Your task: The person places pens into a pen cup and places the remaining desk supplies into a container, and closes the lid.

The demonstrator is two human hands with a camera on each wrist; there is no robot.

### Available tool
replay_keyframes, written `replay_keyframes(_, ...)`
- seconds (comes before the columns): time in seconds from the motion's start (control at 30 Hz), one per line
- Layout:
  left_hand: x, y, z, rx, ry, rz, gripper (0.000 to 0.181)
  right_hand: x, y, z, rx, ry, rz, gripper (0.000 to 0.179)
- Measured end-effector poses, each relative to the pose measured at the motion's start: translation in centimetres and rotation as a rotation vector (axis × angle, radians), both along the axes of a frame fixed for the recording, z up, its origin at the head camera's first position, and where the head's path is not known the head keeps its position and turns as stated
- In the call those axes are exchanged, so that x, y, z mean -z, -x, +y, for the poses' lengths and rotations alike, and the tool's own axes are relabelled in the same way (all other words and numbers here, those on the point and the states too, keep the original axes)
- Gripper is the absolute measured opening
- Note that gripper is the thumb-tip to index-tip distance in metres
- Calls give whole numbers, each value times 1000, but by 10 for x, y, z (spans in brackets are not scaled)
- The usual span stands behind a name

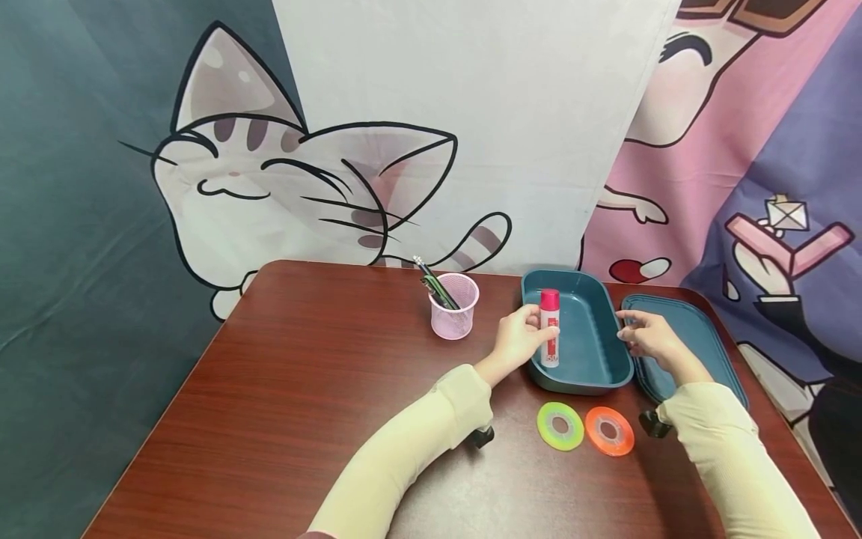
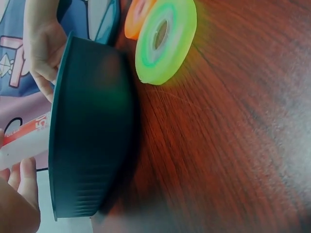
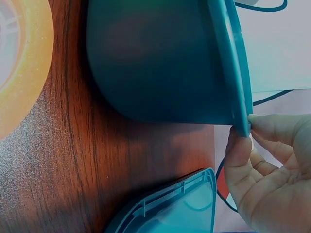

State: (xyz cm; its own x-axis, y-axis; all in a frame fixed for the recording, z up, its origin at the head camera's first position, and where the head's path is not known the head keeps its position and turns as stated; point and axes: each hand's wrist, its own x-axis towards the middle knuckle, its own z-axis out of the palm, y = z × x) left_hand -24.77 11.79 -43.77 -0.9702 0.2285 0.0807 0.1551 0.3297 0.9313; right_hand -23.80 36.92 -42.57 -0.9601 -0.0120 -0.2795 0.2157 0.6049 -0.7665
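Note:
A white glue stick with a red cap is gripped by my left hand, upright over the left part of a teal plastic box. In the left wrist view the glue stick shows past the box's rim. My right hand pinches the box's right rim between thumb and fingers, as the right wrist view shows with the hand at the rim's corner. The box's inside looks bare below the glue stick. Its teal lid lies to the right, partly under my right forearm.
In front of the box lie a green tape roll and an orange tape roll. A pink mesh pen cup with a few pens stands left of the box on the brown table. Printed cloth hangs behind.

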Motion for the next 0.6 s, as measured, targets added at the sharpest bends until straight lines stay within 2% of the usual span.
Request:
replay_keyframes(0.23,-2,2,8,70,127,35,41,0,0,0,-1,3,9,54)
replay_keyframes(0.47,-3,1,13,105,237,92,39,1,0,1,-6,11,15,53)
replay_keyframes(0.6,-2,1,15,126,296,81,40,2,0,1,-6,4,14,54)
